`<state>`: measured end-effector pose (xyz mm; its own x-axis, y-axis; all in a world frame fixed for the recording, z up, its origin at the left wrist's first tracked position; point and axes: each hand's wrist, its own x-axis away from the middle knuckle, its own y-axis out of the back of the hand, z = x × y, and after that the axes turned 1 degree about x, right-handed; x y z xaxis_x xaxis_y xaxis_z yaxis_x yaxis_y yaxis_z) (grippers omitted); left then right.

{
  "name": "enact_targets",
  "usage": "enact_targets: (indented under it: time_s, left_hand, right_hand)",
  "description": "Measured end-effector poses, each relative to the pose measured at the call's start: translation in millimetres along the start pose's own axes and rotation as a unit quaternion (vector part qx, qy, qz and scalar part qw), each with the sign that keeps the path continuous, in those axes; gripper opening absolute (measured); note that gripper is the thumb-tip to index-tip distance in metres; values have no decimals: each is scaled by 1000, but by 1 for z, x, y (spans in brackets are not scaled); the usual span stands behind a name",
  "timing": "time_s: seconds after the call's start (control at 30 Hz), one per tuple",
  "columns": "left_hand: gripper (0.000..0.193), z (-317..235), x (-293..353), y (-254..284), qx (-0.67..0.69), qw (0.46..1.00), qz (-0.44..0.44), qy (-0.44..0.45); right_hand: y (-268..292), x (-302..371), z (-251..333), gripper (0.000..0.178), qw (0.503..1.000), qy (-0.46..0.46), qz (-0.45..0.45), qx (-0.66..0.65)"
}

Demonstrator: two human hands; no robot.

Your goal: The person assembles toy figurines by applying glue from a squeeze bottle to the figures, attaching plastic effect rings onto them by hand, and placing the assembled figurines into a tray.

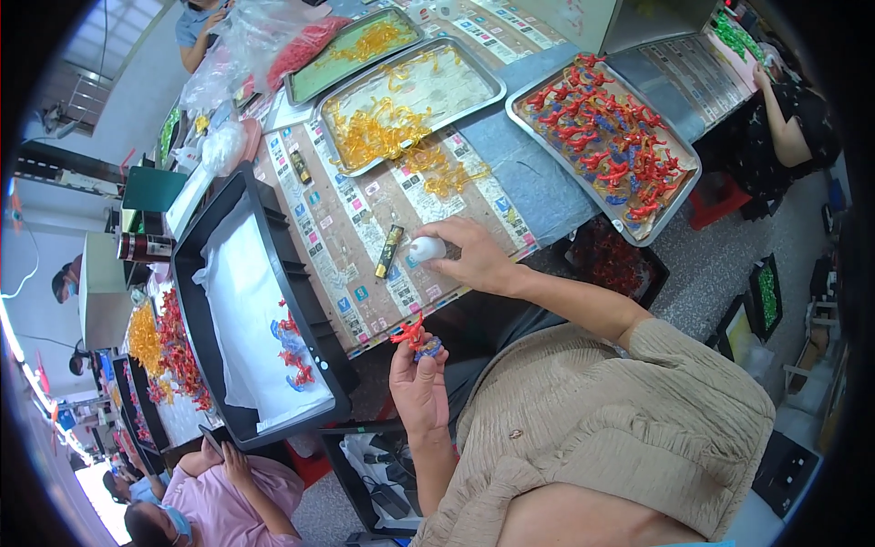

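Between the fingertips of my left hand [421, 392] is a small red and blue plastic figurine [419, 343], held up near the table's front edge. My right hand [478, 260] grips a small white squeeze bottle [426, 250], tilted on its side above the table, its tip toward the left. Bottle and figurine are apart. Just left of the bottle lies a slim black and yellow packet [389, 252]. A black crate [342, 365] lined with white paper [232, 301] stands to the left, with several red and blue figurines [293, 351] lying on the paper.
A metal tray [674, 206] full of red and blue figurines stands at right. Farther back, another metal tray [451, 91] carries yellow plastic strips [369, 132], some spilled onto the table. Behind it is a greenish tray [333, 68]. A person in pink [241, 488] sits at lower left.
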<state>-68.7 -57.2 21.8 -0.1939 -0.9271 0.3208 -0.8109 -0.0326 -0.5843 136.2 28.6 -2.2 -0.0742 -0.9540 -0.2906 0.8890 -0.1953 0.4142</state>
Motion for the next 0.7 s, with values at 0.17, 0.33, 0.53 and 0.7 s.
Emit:
enact_targets:
  time_s: [0.17,0.33,0.53,0.7]
  left_hand:
    - [43,1,-1,-2,10,1000,-7,7]
    - [42,5,-1,2,5,1000,1,15]
    - [43,6,2,-7,-7,1000,18,19]
    - [42,8,5,-6,-6,999,17,27]
  right_hand:
    - [34,0,3,39,992,98,-44,68]
    - [78,-15,-34,30,975,24,-143,171]
    - [88,-31,-55,22,962,9,-149,228]
    - [87,-25,-40,16,982,9,-118,148]
